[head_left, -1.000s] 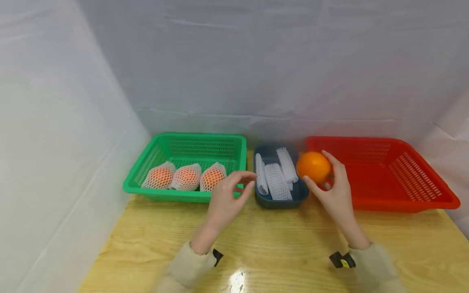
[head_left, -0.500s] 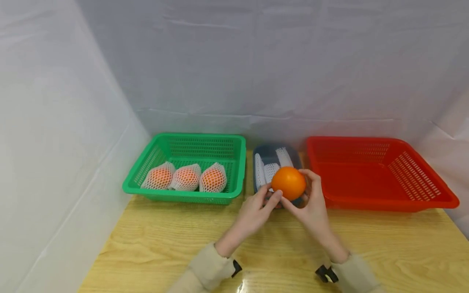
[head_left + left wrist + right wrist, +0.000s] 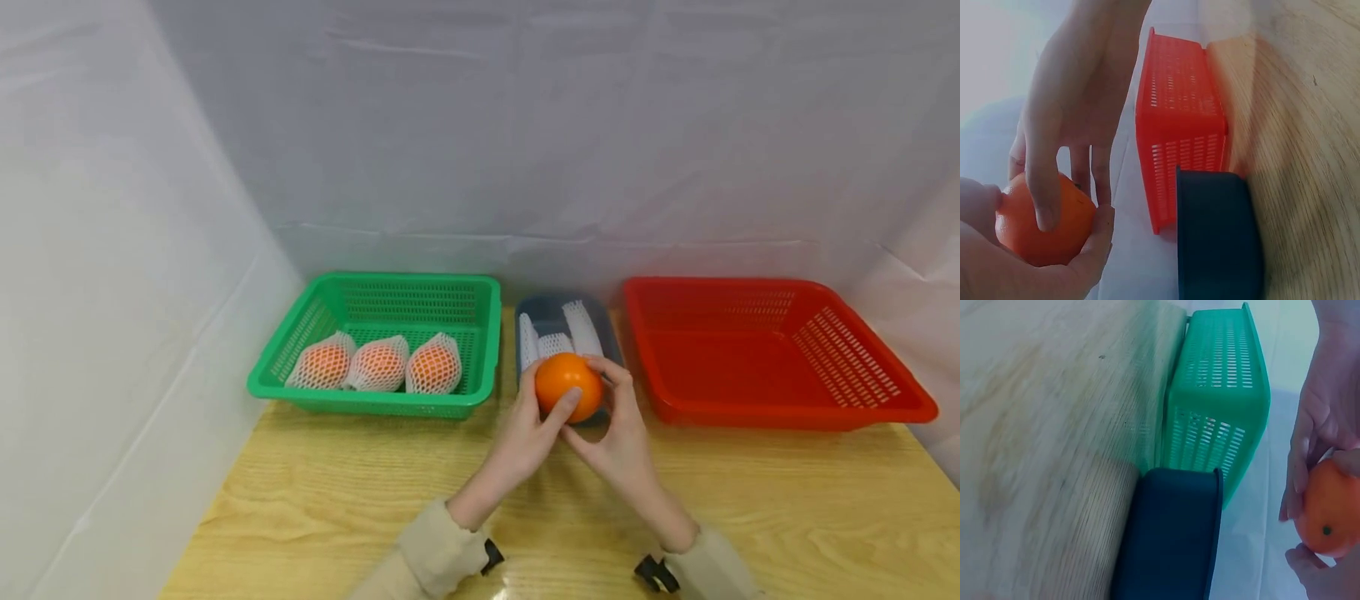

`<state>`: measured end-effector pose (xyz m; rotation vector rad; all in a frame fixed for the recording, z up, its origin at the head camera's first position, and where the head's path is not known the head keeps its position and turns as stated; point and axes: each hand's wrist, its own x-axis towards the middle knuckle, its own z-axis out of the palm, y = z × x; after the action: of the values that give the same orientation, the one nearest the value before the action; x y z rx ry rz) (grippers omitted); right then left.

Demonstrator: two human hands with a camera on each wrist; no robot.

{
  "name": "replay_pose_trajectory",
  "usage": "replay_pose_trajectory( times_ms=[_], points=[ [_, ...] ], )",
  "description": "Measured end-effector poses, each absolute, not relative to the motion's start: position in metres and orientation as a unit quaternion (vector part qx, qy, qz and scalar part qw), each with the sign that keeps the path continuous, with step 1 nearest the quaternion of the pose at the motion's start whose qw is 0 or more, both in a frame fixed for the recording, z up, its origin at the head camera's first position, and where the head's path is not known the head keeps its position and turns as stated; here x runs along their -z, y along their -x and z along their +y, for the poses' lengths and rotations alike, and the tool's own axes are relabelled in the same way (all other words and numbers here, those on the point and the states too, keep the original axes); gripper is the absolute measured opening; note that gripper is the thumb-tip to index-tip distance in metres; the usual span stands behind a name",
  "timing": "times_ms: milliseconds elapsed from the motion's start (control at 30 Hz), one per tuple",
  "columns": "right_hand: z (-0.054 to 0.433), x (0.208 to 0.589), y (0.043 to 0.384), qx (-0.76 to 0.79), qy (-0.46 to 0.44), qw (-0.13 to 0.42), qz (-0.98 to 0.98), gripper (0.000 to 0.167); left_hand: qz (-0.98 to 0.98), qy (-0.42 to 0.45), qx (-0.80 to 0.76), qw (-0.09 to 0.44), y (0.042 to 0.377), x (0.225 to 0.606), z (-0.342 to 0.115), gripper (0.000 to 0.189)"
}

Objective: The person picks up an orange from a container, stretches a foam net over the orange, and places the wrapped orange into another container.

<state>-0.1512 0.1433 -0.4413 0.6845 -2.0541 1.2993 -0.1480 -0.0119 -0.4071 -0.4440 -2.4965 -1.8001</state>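
Note:
An orange is held up in both hands, in front of the dark blue basin. My left hand grips it from the left, thumb across its near side. From the right, my right hand holds it between thumb and fingers. A small green stem spot shows on the orange in the right wrist view. White foam net sleeves lie in the basin behind the hands, partly hidden by the orange.
At the left stands a green basket with three net-wrapped orange fruits. A red basket with nothing visible in it stands right of the basin. White sheeting rises behind the wooden table.
My right hand has brought the orange leftward from beside the red basket to in front of the basin. My left hand has moved right and taken hold of it too.

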Motion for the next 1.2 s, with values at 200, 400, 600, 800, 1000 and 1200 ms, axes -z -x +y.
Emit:
replay_pose_trajectory(
  times_ms=[200,400,600,800,1000,1200],
  points=[
    [0.151,0.443,0.151,-0.513,-0.315,0.244,-0.761,0.076,-0.808,0.137,0.573,0.021,0.149,0.410,-0.021,0.073],
    [0.159,0.440,0.146,-0.590,-0.309,0.172,-0.726,0.050,-0.820,0.167,0.547,0.019,0.148,0.413,-0.027,0.073],
    [0.163,0.441,0.141,-0.600,-0.276,0.126,-0.741,0.055,-0.843,0.196,0.501,0.018,0.150,0.412,-0.033,0.077],
    [0.171,0.446,0.139,-0.555,-0.273,0.098,-0.780,0.061,-0.852,0.261,0.454,-0.012,0.153,0.412,-0.045,0.081],
    [0.177,0.450,0.139,-0.502,-0.288,0.060,-0.813,0.066,-0.879,0.306,0.365,-0.031,0.153,0.423,-0.049,0.086],
    [0.181,0.455,0.137,-0.466,-0.293,-0.029,-0.834,0.075,-0.882,0.328,0.330,-0.075,0.150,0.436,-0.052,0.085]
  ],
)
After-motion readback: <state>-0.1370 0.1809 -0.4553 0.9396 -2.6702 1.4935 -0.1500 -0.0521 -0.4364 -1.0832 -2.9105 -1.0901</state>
